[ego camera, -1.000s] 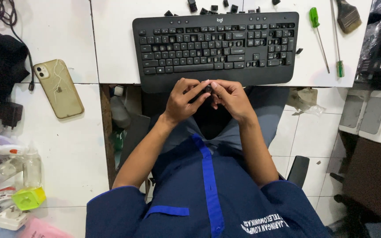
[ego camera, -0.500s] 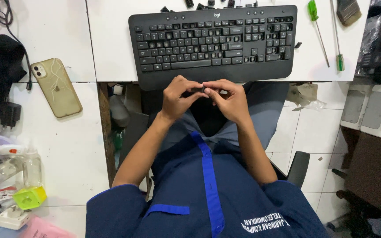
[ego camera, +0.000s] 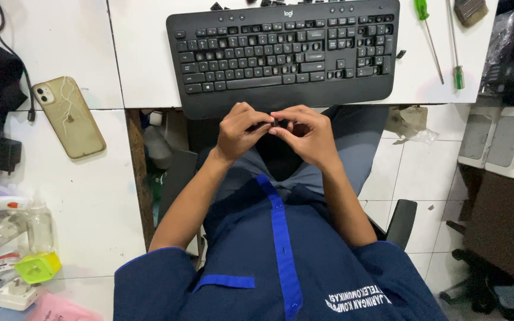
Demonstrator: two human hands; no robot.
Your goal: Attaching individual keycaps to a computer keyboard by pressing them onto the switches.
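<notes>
My left hand (ego camera: 239, 132) and my right hand (ego camera: 306, 134) meet over my lap, just below the front edge of a black keyboard (ego camera: 284, 53). Between the fingertips of both hands sits a small black piece (ego camera: 273, 124), likely a keycap, mostly hidden by my fingers. The keyboard lies on the white desk (ego camera: 138, 65) and shows several bare key sockets. A few loose black keycaps (ego camera: 216, 6) lie just beyond its far edge.
A gold phone (ego camera: 69, 116) with a cracked back lies on the left desk. Two green-handled screwdrivers (ego camera: 429, 35) and a brush (ego camera: 470, 10) sit right of the keyboard. Bottles, a yellow-green box (ego camera: 37, 267) and a plug clutter the lower left. A chair armrest (ego camera: 401, 221) is at my right.
My hands have stayed together over my lap, shifting slightly as the fingers work the small piece. The view has drifted a little, so the keyboard sits higher in frame.
</notes>
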